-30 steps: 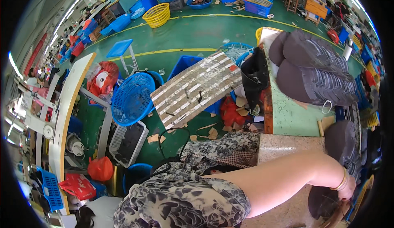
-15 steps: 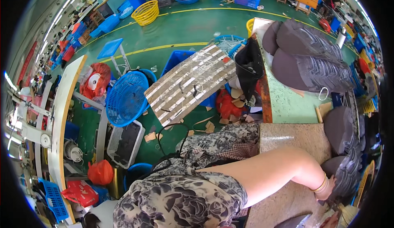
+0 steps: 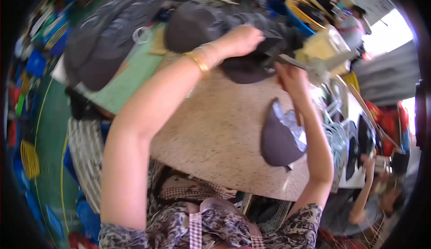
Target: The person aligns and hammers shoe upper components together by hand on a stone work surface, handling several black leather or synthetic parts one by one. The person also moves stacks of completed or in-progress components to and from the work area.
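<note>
My left hand [image 3: 243,41], with a gold bracelet at the wrist, is over a row of nested dark grey caps [image 3: 191,27]. Its fingers are curled, and what they grip is hidden. Below it a dark cap [image 3: 247,71] lies at the table's far edge, reaching toward my right hand [image 3: 294,80]. That hand is closed beside a grey bar [image 3: 292,62]; blur hides whether it grips the bar, the cap's edge or something else. Nearer me, inside my right forearm, one loose dark cap [image 3: 279,139] with a pale silvery inside rests on the speckled tabletop [image 3: 211,123].
More nested dark caps [image 3: 112,42] cover the green table [image 3: 139,72] at left. A pale machine [image 3: 325,51] stands beyond my right hand, near a blue basket [image 3: 301,18] with a yellow one in it. At lower right another person's arm [image 3: 362,195] shows.
The view has swung right, bringing the tabletop to the middle. My left hand, earlier at the stacked caps on the right, is now raised over caps. My right hand and forearm now show fully.
</note>
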Available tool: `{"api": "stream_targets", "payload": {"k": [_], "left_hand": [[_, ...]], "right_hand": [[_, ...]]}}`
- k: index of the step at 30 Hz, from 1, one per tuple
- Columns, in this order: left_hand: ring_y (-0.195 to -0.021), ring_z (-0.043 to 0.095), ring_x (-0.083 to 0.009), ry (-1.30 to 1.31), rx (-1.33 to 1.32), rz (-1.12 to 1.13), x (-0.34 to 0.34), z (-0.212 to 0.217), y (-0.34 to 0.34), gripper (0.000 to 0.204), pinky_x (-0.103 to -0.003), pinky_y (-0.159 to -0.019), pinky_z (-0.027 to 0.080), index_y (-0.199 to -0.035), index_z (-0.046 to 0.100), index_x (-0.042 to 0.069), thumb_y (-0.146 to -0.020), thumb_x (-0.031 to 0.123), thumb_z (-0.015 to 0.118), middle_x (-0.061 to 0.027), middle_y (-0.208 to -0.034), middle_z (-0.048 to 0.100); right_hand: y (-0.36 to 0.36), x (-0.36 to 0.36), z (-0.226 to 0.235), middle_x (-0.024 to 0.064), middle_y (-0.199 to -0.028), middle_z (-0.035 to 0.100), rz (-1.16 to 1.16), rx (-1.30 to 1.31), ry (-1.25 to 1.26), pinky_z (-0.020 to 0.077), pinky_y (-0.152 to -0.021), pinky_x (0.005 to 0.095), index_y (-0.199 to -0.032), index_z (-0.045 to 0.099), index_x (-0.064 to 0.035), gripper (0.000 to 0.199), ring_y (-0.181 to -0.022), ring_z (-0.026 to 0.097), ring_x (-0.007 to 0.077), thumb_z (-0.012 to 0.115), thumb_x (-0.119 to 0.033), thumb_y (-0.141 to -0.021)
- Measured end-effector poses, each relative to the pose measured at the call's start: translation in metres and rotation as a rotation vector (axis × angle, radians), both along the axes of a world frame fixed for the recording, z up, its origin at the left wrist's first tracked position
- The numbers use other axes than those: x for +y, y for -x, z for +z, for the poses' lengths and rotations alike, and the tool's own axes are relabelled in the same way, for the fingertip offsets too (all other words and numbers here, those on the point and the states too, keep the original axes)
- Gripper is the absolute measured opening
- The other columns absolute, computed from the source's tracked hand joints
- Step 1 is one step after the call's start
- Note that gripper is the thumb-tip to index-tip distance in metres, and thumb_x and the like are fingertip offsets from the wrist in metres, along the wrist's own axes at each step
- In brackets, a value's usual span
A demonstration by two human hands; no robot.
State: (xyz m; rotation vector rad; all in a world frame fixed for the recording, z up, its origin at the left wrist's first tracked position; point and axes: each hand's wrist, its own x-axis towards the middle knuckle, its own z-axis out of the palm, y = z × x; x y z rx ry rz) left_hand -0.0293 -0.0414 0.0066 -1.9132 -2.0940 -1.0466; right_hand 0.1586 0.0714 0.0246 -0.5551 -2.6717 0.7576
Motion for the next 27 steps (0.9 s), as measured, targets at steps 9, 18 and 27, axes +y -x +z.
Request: {"api": "stream_targets", "payload": {"k": [9,18,27], "left_hand": [[-0.078,0.058,-0.0390,-0.187,0.089,-0.023,0.018,0.049,0.008,0.022,-0.044,-0.069,0.048,-0.074,0.058,0.001,-0.086,0.016,0.048,-0.0197,-0.080,0.060],[-0.065,0.046,-0.0134,-0.450,0.268,0.398,-0.165,0.169,0.003,0.025,-0.030,-0.063,0.041,-0.083,0.050,-0.005,-0.094,0.017,0.045,-0.0096,-0.066,0.049],[-0.088,0.060,-0.0309,0.417,-0.150,-0.326,-0.232,0.027,-0.184,0.025,-0.036,-0.078,0.049,-0.100,0.059,-0.004,-0.081,0.011,0.060,-0.0163,-0.101,0.061]], "right_hand": [[-0.007,0.026,-0.012,0.0203,-0.085,0.062,-0.003,-0.135,-0.135,0.0463,-0.072,0.0482,-0.084,0.064,-0.0045,0.030,-0.083,0.059,0.0400,0.051,-0.030,-0.089],[-0.001,0.006,-0.018,0.0193,-0.094,0.063,-0.034,-0.212,-0.163,0.0484,-0.074,0.0476,-0.098,0.061,-0.0069,0.029,-0.087,0.059,0.0399,0.049,-0.032,-0.089],[-0.060,-0.052,0.033,0.0082,-0.058,0.055,-0.098,0.017,0.173,0.0406,-0.050,0.0278,-0.075,0.060,-0.0015,0.030,-0.051,0.052,0.0143,0.056,-0.029,-0.088]]}}
